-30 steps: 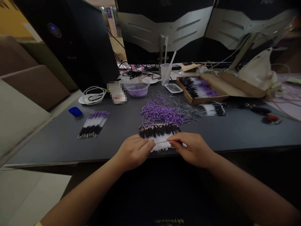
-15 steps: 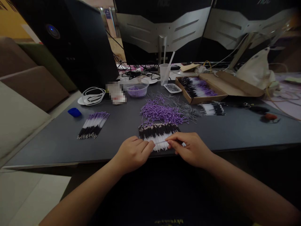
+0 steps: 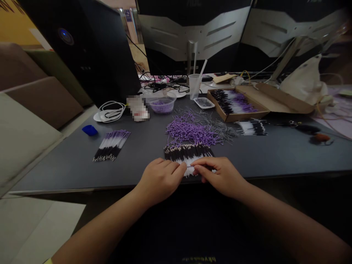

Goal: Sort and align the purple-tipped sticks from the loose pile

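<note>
My right hand [image 3: 224, 176] is closed in a pinch, with a thin purple stick [image 3: 190, 166] at its fingertips. My left hand [image 3: 163, 178] is curled shut just left of it, its thumb and finger close to the stick's other end; what it grips is hidden. Beneath and behind both hands lies a row of slim black-and-white sticks [image 3: 189, 151], black ends away from me, partly covered by my fingers. Directly beyond the row is a loose heap of small purple sticks [image 3: 192, 130], with thin grey clear-looking pieces [image 3: 224, 130] to its right.
A bundle of purple, white and black sticks [image 3: 112, 145] lies left, near a blue scoop-like piece [image 3: 89, 130]. Farther back stand a plastic bowl [image 3: 162, 104], a cup with a straw [image 3: 194, 86], a small tray [image 3: 204, 103] and an open cardboard box [image 3: 232, 116] of finished-looking sticks.
My hands have come closer together at the purple stick, my left hand shifting slightly right. The whole view has slid a little to the right.
</note>
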A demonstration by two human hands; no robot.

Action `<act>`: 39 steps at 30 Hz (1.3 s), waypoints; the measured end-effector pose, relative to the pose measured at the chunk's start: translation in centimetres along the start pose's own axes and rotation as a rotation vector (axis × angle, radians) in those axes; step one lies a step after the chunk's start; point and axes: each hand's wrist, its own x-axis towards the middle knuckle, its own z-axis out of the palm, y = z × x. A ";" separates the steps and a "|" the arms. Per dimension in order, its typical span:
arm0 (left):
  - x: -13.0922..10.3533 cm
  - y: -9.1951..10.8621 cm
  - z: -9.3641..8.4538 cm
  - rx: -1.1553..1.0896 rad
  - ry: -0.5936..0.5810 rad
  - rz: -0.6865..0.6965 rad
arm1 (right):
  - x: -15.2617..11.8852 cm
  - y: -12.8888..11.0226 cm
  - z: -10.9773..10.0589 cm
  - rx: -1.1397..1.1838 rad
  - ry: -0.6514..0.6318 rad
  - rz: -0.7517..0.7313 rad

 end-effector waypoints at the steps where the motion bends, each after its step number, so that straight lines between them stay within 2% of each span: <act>1: 0.0 0.0 0.0 0.003 -0.001 0.004 | 0.0 0.0 0.0 -0.024 0.006 -0.019; 8: 0.1 -0.6 0.0 0.004 -0.003 0.053 | 0.0 0.0 -0.7 -0.247 0.076 -0.205; 12: 0.2 -1.2 0.0 -0.040 0.029 0.030 | 0.1 0.1 -1.1 -0.319 0.081 -0.222; 16: 0.2 -1.3 0.0 0.037 0.112 -0.026 | 0.0 0.3 -0.8 -0.378 0.049 -0.206; 21: -0.5 -1.4 0.4 0.008 -0.002 0.007 | -0.1 0.1 -0.4 -0.402 -0.015 -0.175; 28: 0.0 -1.5 -0.3 -0.038 0.000 -0.052 | -0.3 0.0 -0.6 -0.339 0.041 -0.191; 30: 0.2 -1.4 -0.7 -0.097 -0.057 -0.053 | -0.2 0.1 -0.7 -0.323 0.055 -0.187; 33: 0.3 -1.7 -1.0 -0.221 -0.219 -0.074 | -0.1 0.3 -0.9 -0.309 0.082 -0.167; 35: 0.2 -2.5 -0.9 -0.260 -0.283 -0.137 | 0.1 0.5 -1.1 -0.300 0.111 -0.151; 39: -0.6 -6.0 -0.4 -0.275 -0.276 -0.367 | 0.3 0.8 -1.7 -0.300 0.153 -0.125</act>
